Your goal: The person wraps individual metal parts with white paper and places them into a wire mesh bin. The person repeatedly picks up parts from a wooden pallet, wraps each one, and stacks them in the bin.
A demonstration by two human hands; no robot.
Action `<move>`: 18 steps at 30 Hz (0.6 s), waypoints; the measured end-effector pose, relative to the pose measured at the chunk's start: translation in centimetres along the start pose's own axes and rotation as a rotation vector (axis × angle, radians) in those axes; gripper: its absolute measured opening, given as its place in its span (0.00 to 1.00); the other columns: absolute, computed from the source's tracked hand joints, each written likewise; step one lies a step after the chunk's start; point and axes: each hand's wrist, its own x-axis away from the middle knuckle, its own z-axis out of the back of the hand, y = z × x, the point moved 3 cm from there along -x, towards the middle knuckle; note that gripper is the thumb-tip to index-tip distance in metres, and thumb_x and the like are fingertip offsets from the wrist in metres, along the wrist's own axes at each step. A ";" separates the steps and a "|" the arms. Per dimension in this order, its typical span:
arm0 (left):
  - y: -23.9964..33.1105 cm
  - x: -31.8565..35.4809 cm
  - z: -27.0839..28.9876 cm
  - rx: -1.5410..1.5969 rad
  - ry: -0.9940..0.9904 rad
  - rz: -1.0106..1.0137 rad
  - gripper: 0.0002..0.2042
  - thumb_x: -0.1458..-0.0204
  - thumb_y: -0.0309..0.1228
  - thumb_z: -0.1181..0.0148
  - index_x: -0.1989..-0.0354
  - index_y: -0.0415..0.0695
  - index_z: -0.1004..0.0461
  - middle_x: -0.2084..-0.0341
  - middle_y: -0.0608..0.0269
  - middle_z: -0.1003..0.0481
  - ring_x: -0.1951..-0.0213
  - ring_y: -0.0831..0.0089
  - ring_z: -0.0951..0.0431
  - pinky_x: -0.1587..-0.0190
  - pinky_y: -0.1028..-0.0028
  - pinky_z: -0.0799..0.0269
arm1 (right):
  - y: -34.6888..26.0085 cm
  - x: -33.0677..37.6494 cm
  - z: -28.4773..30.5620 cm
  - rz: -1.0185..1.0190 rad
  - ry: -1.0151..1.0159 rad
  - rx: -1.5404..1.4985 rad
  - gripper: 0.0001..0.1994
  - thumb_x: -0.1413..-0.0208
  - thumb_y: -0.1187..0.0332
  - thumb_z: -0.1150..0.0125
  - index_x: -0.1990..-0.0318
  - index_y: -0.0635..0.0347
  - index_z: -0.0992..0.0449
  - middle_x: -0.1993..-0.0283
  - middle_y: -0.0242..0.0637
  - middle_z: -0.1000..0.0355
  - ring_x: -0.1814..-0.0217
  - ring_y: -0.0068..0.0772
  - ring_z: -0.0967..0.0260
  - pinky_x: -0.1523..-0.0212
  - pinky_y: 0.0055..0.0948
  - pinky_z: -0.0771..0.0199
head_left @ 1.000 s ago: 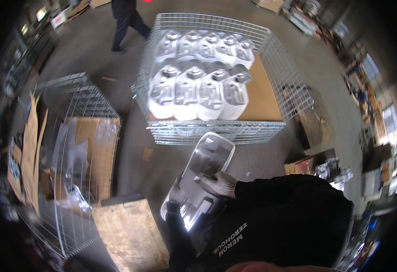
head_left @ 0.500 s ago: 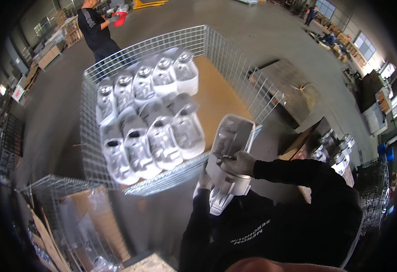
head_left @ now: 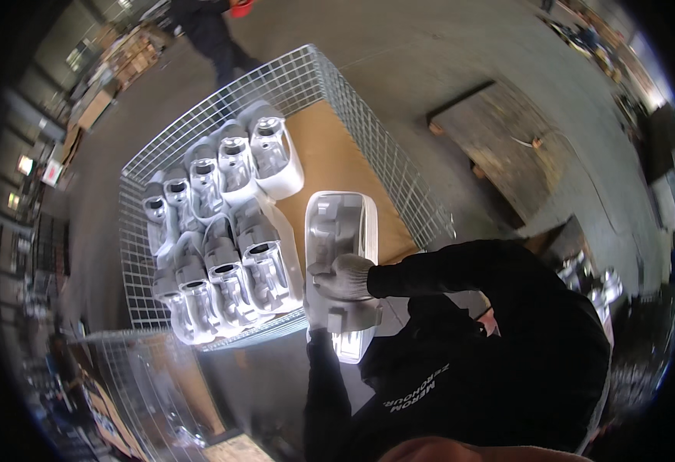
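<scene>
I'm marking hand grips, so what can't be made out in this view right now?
All in the head view:
Left hand: hidden behind the held part; only the sleeve shows.
Underside of that part: faces away from the camera.
Co-worker: head cut off by the top edge.
Far-left stacks: too small and blurred to identify.

Grey flr (head_left: 399, 46), wooden pallet (head_left: 507, 146) on R, brown stacks (head_left: 133, 58) upper L

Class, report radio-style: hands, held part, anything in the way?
Right hand on metal part; left hand hidden. Part overlaps wire basket's near edge. Similar parts stand left.
</scene>
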 end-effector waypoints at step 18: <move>7.2 -8.6 -11.5 1.295 0.522 0.323 0.23 0.33 0.37 0.58 0.32 0.41 0.43 0.40 0.49 0.34 0.41 0.59 0.29 0.38 0.61 0.31 | 15.8 2.6 -8.2 0.473 -0.078 -0.239 0.21 0.42 0.66 0.52 0.41 0.56 0.30 0.70 0.43 0.27 0.80 0.42 0.27 0.82 0.44 0.26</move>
